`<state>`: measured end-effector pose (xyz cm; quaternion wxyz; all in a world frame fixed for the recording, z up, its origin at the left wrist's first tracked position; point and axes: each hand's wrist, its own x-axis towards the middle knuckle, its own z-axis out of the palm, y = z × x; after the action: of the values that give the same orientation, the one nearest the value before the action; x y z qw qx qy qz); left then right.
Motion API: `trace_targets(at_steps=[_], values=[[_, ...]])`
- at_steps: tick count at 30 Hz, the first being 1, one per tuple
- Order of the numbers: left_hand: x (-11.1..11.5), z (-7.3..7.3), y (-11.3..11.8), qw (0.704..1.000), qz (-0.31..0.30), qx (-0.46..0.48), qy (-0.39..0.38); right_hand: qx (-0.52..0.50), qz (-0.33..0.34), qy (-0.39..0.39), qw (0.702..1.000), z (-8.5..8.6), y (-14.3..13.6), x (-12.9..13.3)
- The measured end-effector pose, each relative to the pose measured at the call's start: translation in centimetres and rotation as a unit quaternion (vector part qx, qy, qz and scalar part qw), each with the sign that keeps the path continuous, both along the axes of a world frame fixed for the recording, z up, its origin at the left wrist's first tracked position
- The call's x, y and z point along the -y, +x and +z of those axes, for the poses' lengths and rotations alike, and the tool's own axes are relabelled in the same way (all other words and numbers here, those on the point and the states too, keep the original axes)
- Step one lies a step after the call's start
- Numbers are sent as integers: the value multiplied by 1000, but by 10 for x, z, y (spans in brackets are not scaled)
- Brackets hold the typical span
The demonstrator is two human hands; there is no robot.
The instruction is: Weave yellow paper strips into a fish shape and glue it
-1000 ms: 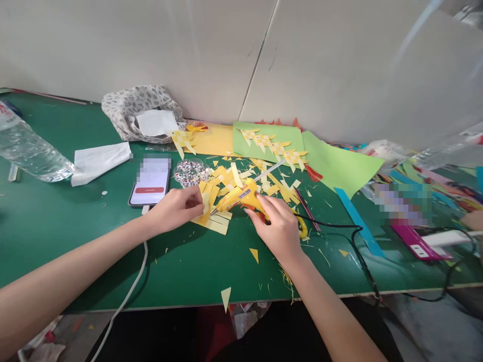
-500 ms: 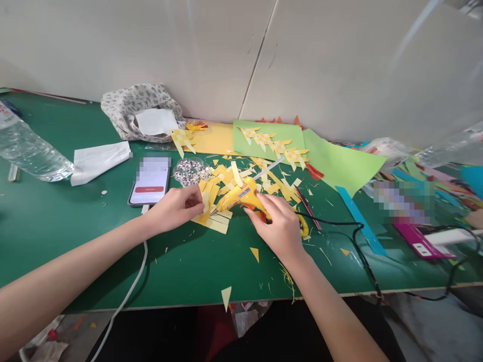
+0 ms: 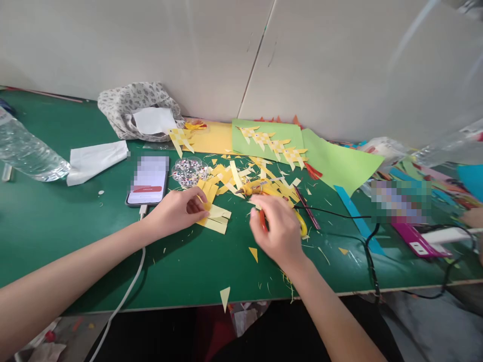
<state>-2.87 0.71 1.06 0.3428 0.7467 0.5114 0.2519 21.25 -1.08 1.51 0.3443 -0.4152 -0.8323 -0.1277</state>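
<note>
My left hand is closed, its fingertips pinching a pale yellow paper strip of a piece made of yellow paper strips. Darker yellow strips stand out behind those fingers. My right hand holds nothing that I can see; its fingers are curved, with the thumb apart. Just behind it a yellow glue gun lies on paper scraps, its nozzle pointing left and its body partly hidden by the hand. A yellow loop handle shows beside the right hand, and a red part shows by its thumb.
A phone on a white cable lies left, near a clear case of googly eyes. Folded yellow paper fish rest on green paper. Rightward are a pen, a blue strip, a black cord and a magenta power strip.
The glue gun has been set down on the scraps, farther back, and my right hand has come off it. My left hand now pinches a pale strip at the paper piece.
</note>
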Motion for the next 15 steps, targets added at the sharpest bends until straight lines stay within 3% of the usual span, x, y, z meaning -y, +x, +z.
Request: trace_targets(at_steps=[2, 4, 15], values=[[1, -1, 2, 1000, 9, 4, 7, 68, 113, -19, 991, -1, -14, 10], [2, -2, 4, 1000, 18, 6, 13, 130, 168, -32, 977, -4, -23, 17], [1, -5, 5, 999, 26, 3, 21, 108, 167, -94, 975, -10, -25, 18]])
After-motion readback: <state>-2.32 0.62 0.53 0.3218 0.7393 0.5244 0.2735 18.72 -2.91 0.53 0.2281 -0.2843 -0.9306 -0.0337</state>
